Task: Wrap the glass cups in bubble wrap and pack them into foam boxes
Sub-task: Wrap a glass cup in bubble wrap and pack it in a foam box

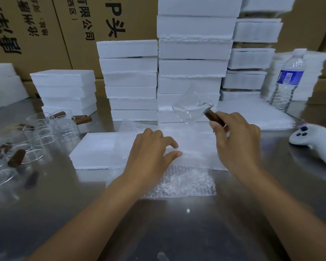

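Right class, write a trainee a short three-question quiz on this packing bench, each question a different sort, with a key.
1. True or false: the right hand holds a glass cup by its wooden handle.
2. What lies under the left hand? A bubble wrap; B newspaper; C cloth.
3. Fill in: the spare cups stand on the steel table at the person's ____ side.

Key: 1 true; 2 A; 3 left.
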Demonstrator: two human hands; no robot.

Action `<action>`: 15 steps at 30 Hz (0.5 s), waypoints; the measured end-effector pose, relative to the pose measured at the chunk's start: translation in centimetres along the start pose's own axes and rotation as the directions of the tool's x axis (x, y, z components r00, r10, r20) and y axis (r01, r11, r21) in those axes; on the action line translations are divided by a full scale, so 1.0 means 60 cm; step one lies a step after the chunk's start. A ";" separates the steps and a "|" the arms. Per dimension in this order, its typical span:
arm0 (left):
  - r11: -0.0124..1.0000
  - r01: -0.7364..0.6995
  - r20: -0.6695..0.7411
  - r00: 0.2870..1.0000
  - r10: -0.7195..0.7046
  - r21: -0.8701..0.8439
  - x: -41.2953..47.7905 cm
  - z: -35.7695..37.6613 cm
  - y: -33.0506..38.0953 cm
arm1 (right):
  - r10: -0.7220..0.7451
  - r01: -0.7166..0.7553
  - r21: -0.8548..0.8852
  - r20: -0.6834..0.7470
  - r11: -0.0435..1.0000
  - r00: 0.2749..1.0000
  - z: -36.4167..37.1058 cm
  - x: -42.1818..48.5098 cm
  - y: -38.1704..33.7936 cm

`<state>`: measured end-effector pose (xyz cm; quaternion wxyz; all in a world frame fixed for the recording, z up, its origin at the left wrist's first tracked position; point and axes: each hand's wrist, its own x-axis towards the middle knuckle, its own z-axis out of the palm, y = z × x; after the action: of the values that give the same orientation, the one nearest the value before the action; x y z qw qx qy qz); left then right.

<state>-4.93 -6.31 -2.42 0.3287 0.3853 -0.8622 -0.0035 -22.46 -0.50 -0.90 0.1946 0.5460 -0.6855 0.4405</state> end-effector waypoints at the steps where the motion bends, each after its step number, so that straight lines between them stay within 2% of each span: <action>1: 1.000 0.004 0.001 1.000 -0.004 0.001 0.000 -0.001 0.000 | -0.003 0.003 -0.004 0.005 1.000 1.000 0.000 0.000 -0.001; 8: 0.999 0.045 -0.078 0.996 -0.042 0.025 0.002 -0.008 -0.005 | 0.004 -0.003 -0.042 0.020 0.999 1.000 -0.007 -0.006 -0.012; 12: 0.981 0.167 -0.148 0.973 -0.180 -0.096 -0.004 -0.020 -0.028 | 0.026 -0.026 0.010 0.011 1.000 1.000 -0.006 -0.006 -0.014; 15: 0.928 0.261 -0.145 0.941 -0.306 -0.265 -0.008 -0.028 -0.046 | 0.023 -0.024 0.094 0.004 0.995 1.000 -0.003 -0.007 -0.013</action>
<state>-1.90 -7.51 -2.11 0.4471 0.4620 -0.7564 -0.1205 -21.66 -0.12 -0.85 0.1626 0.5470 -0.6708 0.4736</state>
